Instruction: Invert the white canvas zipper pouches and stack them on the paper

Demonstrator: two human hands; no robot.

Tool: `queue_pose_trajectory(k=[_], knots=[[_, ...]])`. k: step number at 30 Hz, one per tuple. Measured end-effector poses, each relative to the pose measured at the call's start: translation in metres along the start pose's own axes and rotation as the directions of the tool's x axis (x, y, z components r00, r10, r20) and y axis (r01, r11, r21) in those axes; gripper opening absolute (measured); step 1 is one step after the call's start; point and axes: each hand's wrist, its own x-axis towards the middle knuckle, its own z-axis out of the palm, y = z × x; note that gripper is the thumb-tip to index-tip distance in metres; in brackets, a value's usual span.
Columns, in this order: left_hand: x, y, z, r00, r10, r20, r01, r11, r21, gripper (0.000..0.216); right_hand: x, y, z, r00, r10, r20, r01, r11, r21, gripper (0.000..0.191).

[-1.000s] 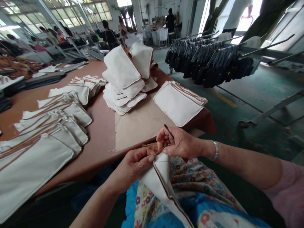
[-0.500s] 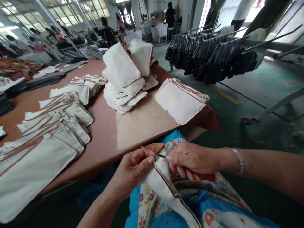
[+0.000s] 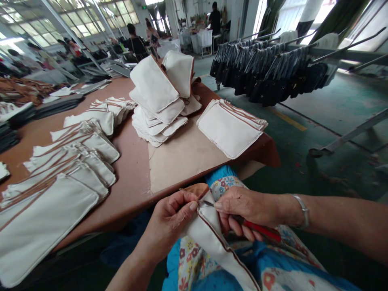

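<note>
No legible writing in view.
A small green sign [image 3: 144, 7] hangs high in the background, near the windows [image 3: 121, 15]; any marking on it is too small to read.

The right hand [image 3: 244, 208] hid the middle of the tool [image 3: 266, 232], whose tip was too small to make out. The left hand [image 3: 176, 214] covered part of the white piece [image 3: 212, 244], cut off below. The nearest stack [image 3: 45, 230] ran past the left edge; distant workers [image 3: 137, 44] were blurred.
</note>
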Motion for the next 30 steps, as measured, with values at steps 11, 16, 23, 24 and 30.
queue_pose_trajectory(k=[11, 16, 23, 24, 30], knots=[[-0.002, -0.002, 0.003, 1.000, 0.016, -0.012, -0.015, 0.998, 0.062, 0.031, -0.008, -0.007, 0.000, 0.997, -0.071, 0.001, 0.070, 0.976, -0.207, 0.046], [-0.003, -0.002, 0.006, 1.000, 0.027, -0.010, -0.027, 0.999, 0.047, 0.030, -0.005, -0.003, -0.002, 0.998, -0.068, 0.013, 0.069, 0.978, -0.196, 0.047], [-0.004, -0.006, 0.005, 0.999, 0.043, 0.009, -0.043, 0.997, 0.067, 0.028, -0.005, 0.003, 0.000, 0.994, -0.106, -0.037, 0.095, 0.972, -0.216, 0.045], [-0.004, -0.006, 0.005, 0.999, 0.046, 0.014, -0.047, 0.996, 0.070, 0.028, -0.006, 0.001, 0.001, 0.993, -0.111, -0.046, 0.099, 0.970, -0.223, 0.043], [-0.008, -0.007, 0.007, 0.998, 0.066, 0.020, -0.069, 0.976, 0.207, 0.030, -0.009, -0.005, 0.006, 0.987, -0.136, -0.086, 0.109, 0.960, -0.257, 0.042]])
